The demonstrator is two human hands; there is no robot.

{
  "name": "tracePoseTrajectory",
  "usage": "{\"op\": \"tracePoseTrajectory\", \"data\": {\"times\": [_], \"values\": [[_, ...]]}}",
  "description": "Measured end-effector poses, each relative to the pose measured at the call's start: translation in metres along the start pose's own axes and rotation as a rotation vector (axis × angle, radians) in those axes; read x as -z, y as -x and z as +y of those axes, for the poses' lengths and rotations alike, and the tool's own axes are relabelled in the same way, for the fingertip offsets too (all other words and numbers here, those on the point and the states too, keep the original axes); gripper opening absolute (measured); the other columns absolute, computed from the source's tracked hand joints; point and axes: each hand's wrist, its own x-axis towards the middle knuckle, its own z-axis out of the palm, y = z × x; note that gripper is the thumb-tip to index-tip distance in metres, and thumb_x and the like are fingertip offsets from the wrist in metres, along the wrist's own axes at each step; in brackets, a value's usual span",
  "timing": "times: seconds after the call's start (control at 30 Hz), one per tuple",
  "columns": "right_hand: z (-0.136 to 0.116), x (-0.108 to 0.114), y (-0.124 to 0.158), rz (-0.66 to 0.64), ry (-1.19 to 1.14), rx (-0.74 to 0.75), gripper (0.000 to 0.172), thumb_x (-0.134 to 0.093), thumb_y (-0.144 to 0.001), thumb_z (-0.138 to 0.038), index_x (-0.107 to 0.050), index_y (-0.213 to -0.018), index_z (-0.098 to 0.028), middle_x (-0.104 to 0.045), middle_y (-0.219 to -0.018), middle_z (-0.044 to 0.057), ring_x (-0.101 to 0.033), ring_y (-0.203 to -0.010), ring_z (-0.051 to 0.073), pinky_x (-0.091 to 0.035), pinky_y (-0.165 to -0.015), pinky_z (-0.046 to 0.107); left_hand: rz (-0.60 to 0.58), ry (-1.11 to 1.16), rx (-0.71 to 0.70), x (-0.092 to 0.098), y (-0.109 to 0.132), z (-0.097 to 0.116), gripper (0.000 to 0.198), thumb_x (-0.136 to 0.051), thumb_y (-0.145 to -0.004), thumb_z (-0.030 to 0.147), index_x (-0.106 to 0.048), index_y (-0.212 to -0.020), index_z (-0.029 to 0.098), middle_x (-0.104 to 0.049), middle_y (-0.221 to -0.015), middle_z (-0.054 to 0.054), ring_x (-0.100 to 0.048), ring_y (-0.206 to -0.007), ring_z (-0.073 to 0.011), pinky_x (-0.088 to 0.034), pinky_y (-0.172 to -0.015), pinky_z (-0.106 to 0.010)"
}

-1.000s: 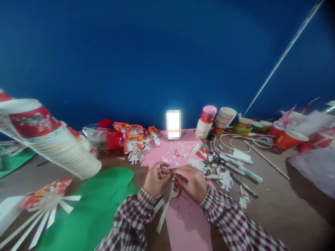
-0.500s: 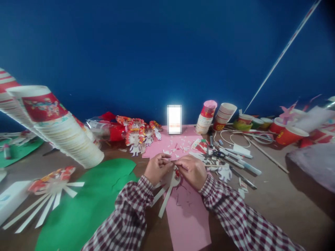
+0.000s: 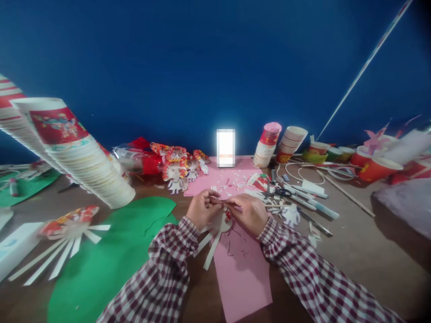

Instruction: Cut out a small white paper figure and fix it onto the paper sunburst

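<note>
My left hand (image 3: 203, 209) and my right hand (image 3: 249, 212) meet fingertip to fingertip, both pinching a reddish strip at the far edge of a cut-up paper cup (image 3: 220, 225). The cup's round base is flattened out, with long white strips (image 3: 212, 256) fanning toward me. A small red curl (image 3: 228, 216) shows below my right fingers. The exact spot pinched is mostly covered by my fingers. Under the cup lies pink paper (image 3: 242, 273). A second cut cup (image 3: 72, 229), red curls on its far side and straight white strips on the near side, rests at the left.
Green paper (image 3: 111, 260) spreads at the left beneath leaning stacked paper cups (image 3: 90, 157). Paper cat-like figures (image 3: 175, 175) stand at the back. Scissors (image 3: 283, 192), pens (image 3: 323, 209) and scraps lie right of my hands. More cups (image 3: 291, 143) stand behind.
The whole view has shifted slightly upward. My fingers have moved a little on the strip, and both hands still pinch together over the cut cup.
</note>
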Motion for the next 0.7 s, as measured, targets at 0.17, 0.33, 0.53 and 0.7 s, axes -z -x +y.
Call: {"op": "tracePoseTrajectory", "data": {"times": [0.17, 0.33, 0.53, 0.7], "values": [[0.0030, -0.0003, -0.0009, -0.034, -0.018, 0.057, 0.017, -0.049, -0.082, -0.022, -0.062, -0.092, -0.020, -0.064, -0.084, 0.003, -0.055, -0.079, 0.014, -0.039, -0.073, 0.026, 0.021, -0.056, -0.034, 0.0000, -0.0007, -0.0003, 0.028, -0.065, -0.058, 0.019, -0.050, -0.082, 0.012, -0.059, -0.068, -0.003, -0.056, -0.059, -0.0103, -0.041, -0.052, -0.020], [0.0056, 0.0008, -0.0012, -0.064, 0.015, 0.087, 0.018, -0.047, -0.083, -0.023, -0.062, -0.094, -0.021, -0.063, -0.081, 0.003, -0.054, -0.077, 0.014, -0.038, -0.071, 0.025, 0.030, -0.087, -0.044, -0.0012, 0.0001, 0.0015, 0.025, -0.064, -0.058, 0.018, -0.050, -0.078, 0.013, -0.060, -0.069, -0.003, -0.055, -0.057, -0.0097, -0.040, -0.049, -0.019], [0.0059, 0.0009, -0.0012, -0.083, 0.080, 0.127, 0.020, -0.046, -0.084, -0.024, -0.062, -0.093, -0.019, -0.062, -0.078, 0.005, -0.054, -0.075, 0.015, -0.038, -0.069, 0.026, 0.021, -0.292, -0.136, -0.0022, 0.0019, -0.0044, 0.028, -0.056, -0.064, 0.019, -0.054, -0.092, 0.013, -0.062, -0.072, -0.002, -0.041, -0.042, -0.0041, -0.031, -0.041, -0.017], [0.0032, 0.0012, -0.0011, -0.101, 0.115, 0.107, 0.021, -0.046, -0.084, -0.024, -0.060, -0.099, -0.020, -0.061, -0.080, 0.004, -0.053, -0.078, 0.015, -0.038, -0.071, 0.026, 0.022, -0.492, -0.240, 0.0003, 0.0017, -0.0065, 0.030, -0.053, -0.066, 0.017, -0.057, -0.096, 0.018, -0.063, -0.076, -0.001, -0.045, -0.047, -0.0068, -0.036, -0.049, -0.019]]}}
